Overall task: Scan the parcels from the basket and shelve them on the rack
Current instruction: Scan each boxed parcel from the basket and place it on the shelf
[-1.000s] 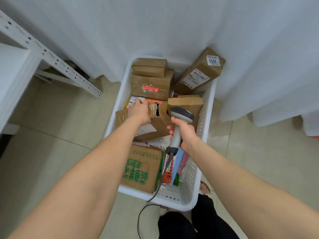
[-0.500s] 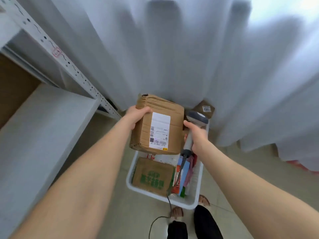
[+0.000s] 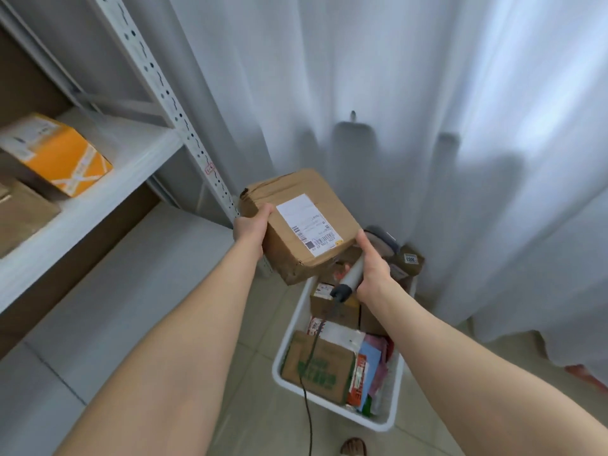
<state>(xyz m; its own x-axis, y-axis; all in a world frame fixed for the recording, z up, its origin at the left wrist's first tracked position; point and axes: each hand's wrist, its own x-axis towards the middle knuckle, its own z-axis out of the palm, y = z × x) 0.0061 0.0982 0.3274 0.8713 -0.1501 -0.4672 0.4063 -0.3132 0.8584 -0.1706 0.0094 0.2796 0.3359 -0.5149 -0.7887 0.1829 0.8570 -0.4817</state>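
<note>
Fingers [image 3: 266,211] of your left hand [image 3: 249,231] grip the parcel [image 3: 289,192] at its left side; one lies on top and the rest are hidden beneath. Your right hand [image 3: 375,269] is wrapped round the grey handle of the scanner [image 3: 352,275], with the forefinger stretched up to touch the parcel's right corner. The scanner's head sits just behind that corner, and its cable [image 3: 307,390] drops across the basket [image 3: 292,320] towards the floor [image 3: 256,406].

You hold the parcel tilted in the air above the basket's far end, just beside the rack [image 3: 158,80] upright. Its white label [image 3: 307,222] faces you and carries two barcodes and fine print too small to read.

More cardboard boxes and packets lie in the basket. The nearest is a brown box [image 3: 317,363] with blurred green print. At the far end a small box [image 3: 409,260] bears a tag with four digits ending in 003.

On the rack's shelf to your left stands an orange box [image 3: 65,156] with white tape and a pale label, its writing blurred. A white curtain [image 3: 362,93] hangs behind the basket.
</note>
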